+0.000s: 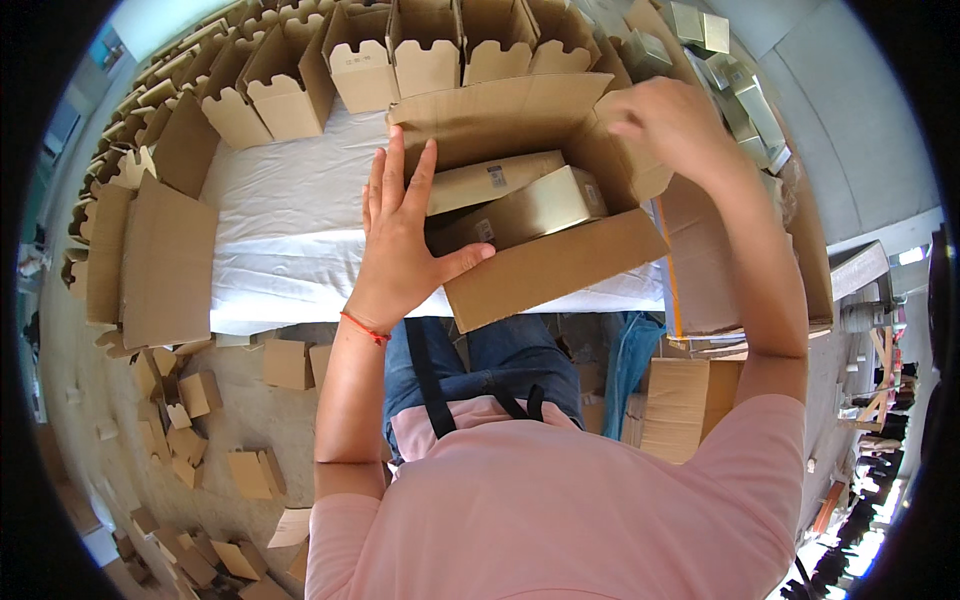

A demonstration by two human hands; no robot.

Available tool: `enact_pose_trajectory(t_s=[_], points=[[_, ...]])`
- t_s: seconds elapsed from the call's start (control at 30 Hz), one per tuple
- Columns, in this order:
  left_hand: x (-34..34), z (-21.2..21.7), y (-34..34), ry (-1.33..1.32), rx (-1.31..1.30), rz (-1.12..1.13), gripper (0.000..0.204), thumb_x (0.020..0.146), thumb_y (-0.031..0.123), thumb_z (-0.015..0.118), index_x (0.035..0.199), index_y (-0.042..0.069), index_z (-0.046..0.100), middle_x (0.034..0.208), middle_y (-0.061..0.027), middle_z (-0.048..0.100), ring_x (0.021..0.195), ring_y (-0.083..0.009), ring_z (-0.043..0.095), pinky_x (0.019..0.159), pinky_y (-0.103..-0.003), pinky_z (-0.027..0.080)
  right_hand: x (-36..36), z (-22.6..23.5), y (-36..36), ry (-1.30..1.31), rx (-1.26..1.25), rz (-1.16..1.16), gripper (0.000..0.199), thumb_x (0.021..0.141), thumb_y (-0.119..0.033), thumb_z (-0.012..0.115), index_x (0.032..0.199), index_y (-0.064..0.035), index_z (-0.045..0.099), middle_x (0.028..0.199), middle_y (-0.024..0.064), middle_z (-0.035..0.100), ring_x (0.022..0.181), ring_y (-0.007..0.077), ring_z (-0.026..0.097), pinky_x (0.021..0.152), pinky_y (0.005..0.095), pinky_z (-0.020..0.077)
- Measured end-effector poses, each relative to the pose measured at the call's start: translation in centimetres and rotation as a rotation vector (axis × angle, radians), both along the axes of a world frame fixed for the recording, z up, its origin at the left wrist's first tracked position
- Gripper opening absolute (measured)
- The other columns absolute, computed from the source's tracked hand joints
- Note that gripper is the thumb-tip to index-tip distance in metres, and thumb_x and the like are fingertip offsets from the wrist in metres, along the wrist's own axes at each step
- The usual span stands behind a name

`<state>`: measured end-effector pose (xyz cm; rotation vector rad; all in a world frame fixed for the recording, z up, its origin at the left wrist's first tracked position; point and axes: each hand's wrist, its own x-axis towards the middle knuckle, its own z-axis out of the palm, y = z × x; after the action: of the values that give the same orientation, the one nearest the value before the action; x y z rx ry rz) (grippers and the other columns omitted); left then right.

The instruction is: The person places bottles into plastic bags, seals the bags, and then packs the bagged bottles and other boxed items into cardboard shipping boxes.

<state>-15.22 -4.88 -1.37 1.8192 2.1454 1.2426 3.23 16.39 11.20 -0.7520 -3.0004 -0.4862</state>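
An open brown cardboard carton (560, 268) stands tilted at the table's near edge, its flaps spread outward. Inside lie a pale gold box (545, 208) and a brown cardboard box (500, 182), side by side. My left hand (400, 225) is open against the carton's left side, fingers spread upward and thumb over the near flap. At the far right corner, my right hand (668, 125) is curled closed beside the carton's right flap (637, 160). Its fingertips are partly hidden, and I cannot make out what they hold.
Open brown boxes (290, 95) line the table's far and left sides. A white cloth (290, 215) covers the tabletop. Several pale gold boxes (745, 100) sit in a large carton at the right. More small boxes (255, 474) lie on the floor at the left.
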Motion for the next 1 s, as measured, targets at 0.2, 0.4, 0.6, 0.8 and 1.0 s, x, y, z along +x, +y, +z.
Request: enact_pose_trajectory(t_s=[0.2,0.4,0.6,0.8,1.0], points=[[0.1,0.2,0.1,-0.026,0.001,-0.002,0.101,0.06,0.034,0.083,0.142,0.007,0.03,0.151,-0.0171,0.01,0.139,-0.0368,0.012,0.11,-0.045,0.017,2.3,-2.0,-0.8,-0.082,0.158,-0.17,0.016,0.074,-0.018,0.069,0.073,-0.0026,0.065,0.077,0.0135,0.062,0.08,0.0307,0.061,0.069,0.04,0.0483],[0.4,0.8,-0.1,0.001,-0.041,0.024,0.098,0.06,0.025,0.083,0.141,0.006,0.031,0.151,-0.0178,0.012,0.139,-0.034,0.013,0.111,-0.041,0.018,1.0,-3.2,-1.7,-0.089,0.392,-0.023,0.01,0.075,-0.012,0.062,0.073,-0.0034,0.064,0.078,0.011,0.062,0.083,0.0273,0.062,0.071,0.0387,0.0509],[0.4,0.6,1.0,-0.006,0.06,-0.07,0.096,0.059,0.027,0.082,0.138,0.002,0.034,0.148,-0.0234,0.016,0.137,-0.0376,0.017,0.11,-0.042,0.019,0.7,-6.4,-2.6,-0.277,-0.479,0.124,0.015,0.078,-0.018,0.061,0.087,-0.0065,0.065,0.083,0.0141,0.064,0.088,0.0331,0.062,0.075,0.0444,0.0495],[0.8,0.7,0.5,-0.086,0.047,-0.043,0.103,0.056,0.016,0.082,0.143,0.007,0.027,0.153,-0.015,0.007,0.14,-0.0318,0.012,0.112,-0.041,0.018,7.8,2.9,1.8,0.61,-0.526,0.148,0.022,0.085,-0.018,0.062,0.103,-0.0059,0.065,0.088,0.0107,0.068,0.08,0.0215,0.065,0.071,0.034,0.0514],[1.0,1.1,1.3,-0.072,0.061,-0.099,0.1,0.061,0.024,0.081,0.144,0.01,0.027,0.153,-0.013,0.006,0.14,-0.0306,0.011,0.112,-0.042,0.017,23.5,0.0,10.1,0.316,0.2,-0.893,0.049,0.076,-0.043,0.066,0.108,-0.0061,0.062,0.1,0.0127,0.065,0.098,0.0278,0.062,0.081,0.0403,0.0495]])
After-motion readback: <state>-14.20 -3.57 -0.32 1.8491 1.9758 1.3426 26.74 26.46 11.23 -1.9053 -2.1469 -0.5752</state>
